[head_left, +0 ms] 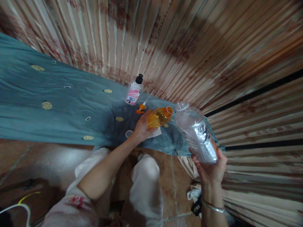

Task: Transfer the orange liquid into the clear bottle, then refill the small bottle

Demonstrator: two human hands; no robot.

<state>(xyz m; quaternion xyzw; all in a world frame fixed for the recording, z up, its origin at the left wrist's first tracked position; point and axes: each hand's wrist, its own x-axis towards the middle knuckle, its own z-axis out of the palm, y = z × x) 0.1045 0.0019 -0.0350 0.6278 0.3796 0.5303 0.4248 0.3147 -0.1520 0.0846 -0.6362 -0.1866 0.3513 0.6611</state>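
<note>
My left hand (142, 126) is closed around an orange see-through bottle (158, 118), which leans to the right with its mouth uncapped. In my right hand (211, 165) is a large clear plastic bottle (195, 132) with a silvery label, gripped near its base. That bottle tilts toward the orange one, and the two open necks are close but apart. Behind my left hand lies an orange pump top (141, 108) with a thin clear tube. A round clear cap (129, 134) rests beside my left wrist, and a white paper (155, 133) is partly hidden under the orange bottle.
A clear bottle with pink label and black pump (133, 93) stands at the back of the blue-green cloth surface (71, 110). Patterned curtains (118, 41) hang behind and to the right, with dark bars (255, 93) before them. My knees are just below the front edge.
</note>
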